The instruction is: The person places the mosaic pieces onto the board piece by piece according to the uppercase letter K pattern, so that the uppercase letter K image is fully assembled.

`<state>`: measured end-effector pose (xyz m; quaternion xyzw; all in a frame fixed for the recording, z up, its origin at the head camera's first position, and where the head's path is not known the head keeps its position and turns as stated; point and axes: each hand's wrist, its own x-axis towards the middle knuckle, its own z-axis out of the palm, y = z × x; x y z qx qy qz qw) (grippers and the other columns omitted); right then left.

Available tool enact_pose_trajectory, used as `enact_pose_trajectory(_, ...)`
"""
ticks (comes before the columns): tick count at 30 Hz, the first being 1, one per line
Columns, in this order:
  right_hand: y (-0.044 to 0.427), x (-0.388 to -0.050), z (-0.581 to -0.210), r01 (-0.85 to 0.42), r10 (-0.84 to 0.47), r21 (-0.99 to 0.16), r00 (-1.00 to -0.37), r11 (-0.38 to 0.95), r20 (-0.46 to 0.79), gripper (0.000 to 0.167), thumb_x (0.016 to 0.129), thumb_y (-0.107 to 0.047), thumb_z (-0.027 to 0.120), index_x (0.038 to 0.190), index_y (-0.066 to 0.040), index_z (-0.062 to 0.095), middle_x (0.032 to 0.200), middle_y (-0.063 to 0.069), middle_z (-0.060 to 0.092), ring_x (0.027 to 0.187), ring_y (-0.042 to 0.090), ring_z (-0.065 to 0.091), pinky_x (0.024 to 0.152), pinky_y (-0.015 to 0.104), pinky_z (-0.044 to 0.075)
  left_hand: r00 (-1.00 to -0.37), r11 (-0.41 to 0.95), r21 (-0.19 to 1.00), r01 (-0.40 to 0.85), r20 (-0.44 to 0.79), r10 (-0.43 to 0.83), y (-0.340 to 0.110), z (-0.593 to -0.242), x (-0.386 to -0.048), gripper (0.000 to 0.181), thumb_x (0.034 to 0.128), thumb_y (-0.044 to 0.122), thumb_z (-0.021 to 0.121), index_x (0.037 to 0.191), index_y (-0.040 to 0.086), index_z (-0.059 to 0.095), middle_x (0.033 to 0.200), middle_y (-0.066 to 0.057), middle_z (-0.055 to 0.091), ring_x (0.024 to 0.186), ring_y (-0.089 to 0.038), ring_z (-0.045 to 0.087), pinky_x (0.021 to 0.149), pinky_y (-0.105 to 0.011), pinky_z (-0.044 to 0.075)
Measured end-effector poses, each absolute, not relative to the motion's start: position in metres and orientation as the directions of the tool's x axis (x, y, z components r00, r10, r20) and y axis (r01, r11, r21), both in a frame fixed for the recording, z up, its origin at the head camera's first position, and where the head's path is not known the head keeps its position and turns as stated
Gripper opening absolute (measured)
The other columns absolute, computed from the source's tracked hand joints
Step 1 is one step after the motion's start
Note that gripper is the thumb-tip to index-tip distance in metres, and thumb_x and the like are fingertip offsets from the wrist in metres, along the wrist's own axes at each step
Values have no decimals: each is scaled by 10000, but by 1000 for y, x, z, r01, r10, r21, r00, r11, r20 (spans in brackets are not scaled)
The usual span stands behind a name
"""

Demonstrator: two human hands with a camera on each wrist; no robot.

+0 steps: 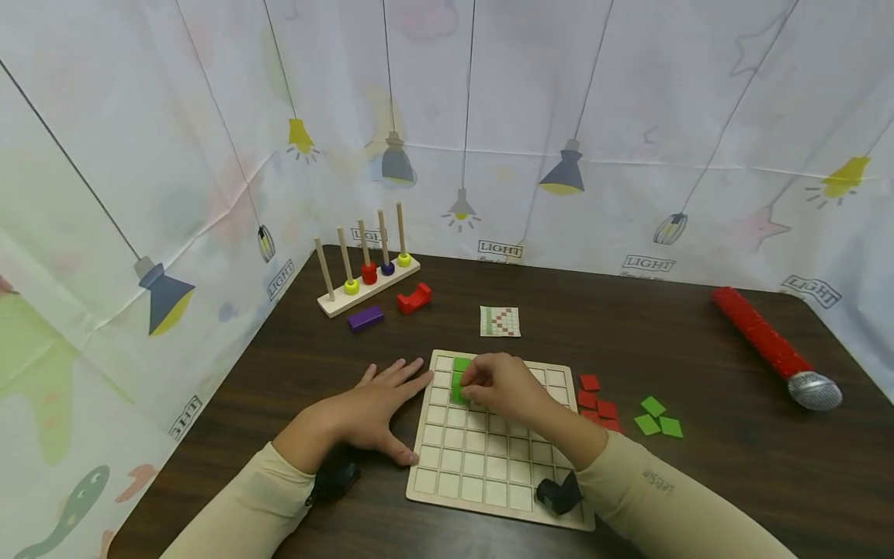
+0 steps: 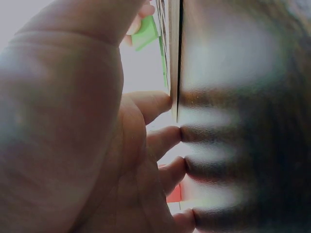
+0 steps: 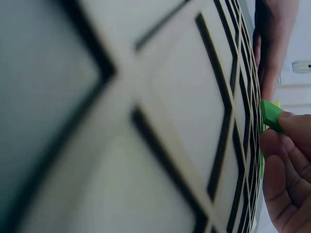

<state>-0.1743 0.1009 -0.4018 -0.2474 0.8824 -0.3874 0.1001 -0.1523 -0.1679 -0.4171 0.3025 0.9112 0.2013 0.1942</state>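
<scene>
A wooden grid board (image 1: 452, 439) lies on the dark table. My left hand (image 1: 370, 407) is spread flat at its left edge, the thumb and a fingertip touching the rim. Over the second column, my right hand (image 1: 508, 390) pinches a green square tile (image 3: 271, 115) between thumb and fingertips. In the right wrist view the tile is tilted, held just above the board. Green tiles (image 1: 461, 363) lie in that column near the top; the right fingers partly hide them. The left wrist view also shows the pinched tile (image 2: 145, 34) beyond the left hand.
Right of the board lie several red tiles (image 1: 588, 400) and loose green tiles (image 1: 649, 425). A pattern card (image 1: 500, 321) lies behind it. Farther off are a peg stand with rings (image 1: 370, 289), a purple block (image 1: 365, 319), a red block (image 1: 414, 299) and a red microphone (image 1: 768, 341).
</scene>
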Motion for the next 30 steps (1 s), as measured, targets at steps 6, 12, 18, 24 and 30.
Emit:
enact_pose_trajectory(6, 97, -173, -402, -364, -517, -708, -856, 605, -2, 46, 922, -91, 770, 934, -110, 729, 822, -64, 670, 750, 88, 616, 696, 324, 519, -743, 741, 470, 479, -232, 628, -168, -419, -153, 1212, 746, 698, 792, 1660, 253, 133, 1711, -3, 9, 1550, -292, -18, 1173, -625, -33)
enact_pose_trajectory(12, 95, -172, -401, -369, -515, -690, -857, 623, -6, 41, 920, -101, 773, 950, -115, 749, 843, -71, 666, 740, 88, 612, 663, 317, 514, -743, 740, 476, 474, -234, 627, -168, -417, -152, 1201, 754, 679, 800, 1660, 245, 141, 1711, -12, 13, 1550, -299, -14, 1170, -633, -29)
enact_pose_trajectory(18, 96, -170, -400, -352, -492, -678, -871, 646, -17, 51, 924, -110, 767, 974, -119, 768, 861, -71, 672, 740, 90, 617, 656, 321, 517, -741, 734, 491, 469, -234, 630, -167, -414, -151, 1199, 756, 661, 810, 1660, 237, 146, 1710, -18, 18, 1549, -305, -15, 1169, -634, -36)
enact_pose_trajectory(24, 106, -167, -395, -332, -467, -663, -884, 671, -29, 68, 930, -141, 763, 996, -135, 776, 885, -88, 683, 769, 99, 621, 680, 328, 522, -742, 739, 482, 471, -236, 627, -167, -415, -152, 1204, 754, 672, 805, 1660, 247, 136, 1710, -12, 11, 1549, -298, -20, 1171, -628, -39)
enact_pose_trajectory(30, 131, -166, -389, -314, -441, -671, -897, 671, -21, 109, 935, -151, 756, 1034, -109, 773, 923, -65, 686, 786, 139, 626, 680, 335, 522, -742, 743, 470, 476, -239, 626, -167, -416, -152, 1206, 752, 678, 802, 1661, 254, 131, 1710, -17, 13, 1550, -292, -19, 1173, -624, -36)
